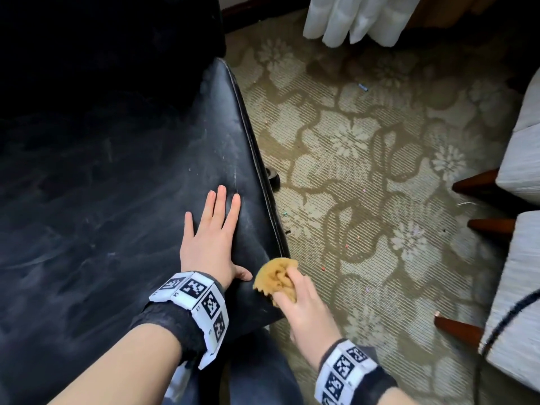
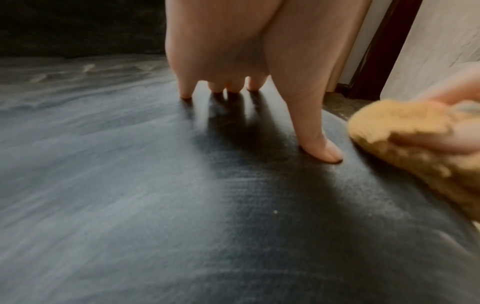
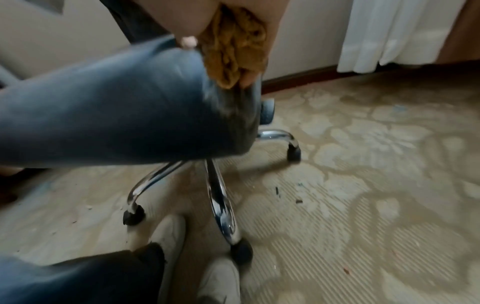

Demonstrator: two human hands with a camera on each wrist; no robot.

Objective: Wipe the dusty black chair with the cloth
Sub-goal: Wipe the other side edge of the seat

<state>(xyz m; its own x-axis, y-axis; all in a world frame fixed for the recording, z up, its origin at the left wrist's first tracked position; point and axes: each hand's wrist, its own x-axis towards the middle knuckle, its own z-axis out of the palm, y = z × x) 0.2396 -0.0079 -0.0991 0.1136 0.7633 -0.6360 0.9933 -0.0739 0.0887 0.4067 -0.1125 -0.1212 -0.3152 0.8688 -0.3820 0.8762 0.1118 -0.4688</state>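
The dusty black chair seat (image 1: 87, 229) fills the left of the head view, streaked grey with dust. My left hand (image 1: 210, 229) lies flat on the seat near its right edge, fingers straight and spread; in the left wrist view its thumb (image 2: 319, 144) presses the seat (image 2: 130, 185). My right hand (image 1: 304, 305) grips a bunched mustard-yellow cloth (image 1: 274, 277) at the seat's front right corner, just right of my left thumb. The cloth (image 3: 233, 51) touches the seat's edge (image 3: 130, 102) in the right wrist view; in the left wrist view the cloth (image 2: 402, 131) shows at the right.
A patterned beige carpet (image 1: 365, 171) with scattered crumbs lies to the right. White upholstered furniture (image 1: 517, 258) with brown wooden legs stands at the far right. A white curtain (image 1: 359, 16) hangs at the top. The chair's chrome base (image 3: 221, 205) with castors and my white shoes (image 3: 168, 236) are below.
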